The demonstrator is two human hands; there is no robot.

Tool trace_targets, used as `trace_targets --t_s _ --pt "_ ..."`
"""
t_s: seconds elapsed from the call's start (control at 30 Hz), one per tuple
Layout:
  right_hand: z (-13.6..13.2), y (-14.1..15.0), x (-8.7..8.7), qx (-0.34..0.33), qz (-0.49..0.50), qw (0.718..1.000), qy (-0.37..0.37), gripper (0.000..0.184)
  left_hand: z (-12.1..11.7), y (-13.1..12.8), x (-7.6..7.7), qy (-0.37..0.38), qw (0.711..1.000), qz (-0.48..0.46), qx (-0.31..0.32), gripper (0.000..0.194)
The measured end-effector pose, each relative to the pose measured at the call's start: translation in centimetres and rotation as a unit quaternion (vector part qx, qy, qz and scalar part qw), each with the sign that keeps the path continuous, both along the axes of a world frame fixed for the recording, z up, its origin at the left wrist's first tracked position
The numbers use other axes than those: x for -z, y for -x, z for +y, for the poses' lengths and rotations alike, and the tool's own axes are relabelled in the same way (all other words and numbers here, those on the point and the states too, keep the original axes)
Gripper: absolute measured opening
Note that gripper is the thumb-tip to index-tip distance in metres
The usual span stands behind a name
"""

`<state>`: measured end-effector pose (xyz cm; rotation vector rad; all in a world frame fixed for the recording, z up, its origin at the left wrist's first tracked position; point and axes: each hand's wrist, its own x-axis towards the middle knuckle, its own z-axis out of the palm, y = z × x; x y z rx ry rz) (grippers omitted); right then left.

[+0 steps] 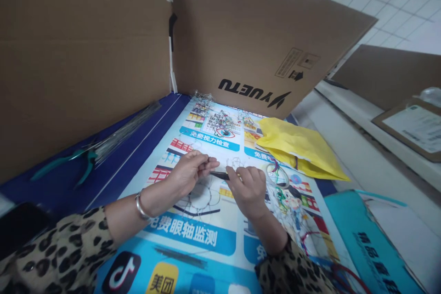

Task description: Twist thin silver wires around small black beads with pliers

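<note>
My left hand (189, 172), a silver bangle at its wrist, is closed in a pinch above the middle of a printed sheet. What its fingertips hold is too small to make out. Facing it, my right hand (248, 190) is closed around a thin dark tool (220, 175), whose narrow end points left to the left fingertips. The tool's other end is hidden in my palm. Below the hands, a thin bent-wire shape (200, 200) with rounded loops lies on the printed sheet (220, 262).
Cardboard walls (255, 32) stand at the back and left. Teal-handled pliers (81, 161) lie by a bundle of straight wires (127, 131). Tangled coloured wires (222, 124) sit toward the back. At right are a yellow bag (299, 147), a tape roll (278, 175) and a teal box (372, 243).
</note>
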<state>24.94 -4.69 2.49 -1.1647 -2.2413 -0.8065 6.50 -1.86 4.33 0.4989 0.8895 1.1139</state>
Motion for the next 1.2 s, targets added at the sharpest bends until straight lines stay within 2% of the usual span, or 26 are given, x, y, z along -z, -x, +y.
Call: trace_targets --t_s 0.37,0.8,1.0,1.2 --pt "-0.1 -0.1 0.0 -0.022 0.004 1.0 -0.016 0.021 -0.1 -0.3 -0.2 0.026 1.0 -0.002 0.0 0.01" --pt "0.3 -0.1 0.0 -0.037 -0.016 0.999 -0.022 0.016 0.0 -0.2 -0.4 0.028 0.999 0.025 0.014 0.013" --pt "0.2 0.0 0.2 -0.045 -0.025 0.999 0.001 0.023 0.1 0.3 -0.6 -0.013 0.999 0.051 0.017 0.015" --pt "0.2 0.4 0.3 -0.05 -0.003 0.996 0.072 0.023 0.4 0.7 -0.8 -0.123 0.988 0.089 0.024 0.021"
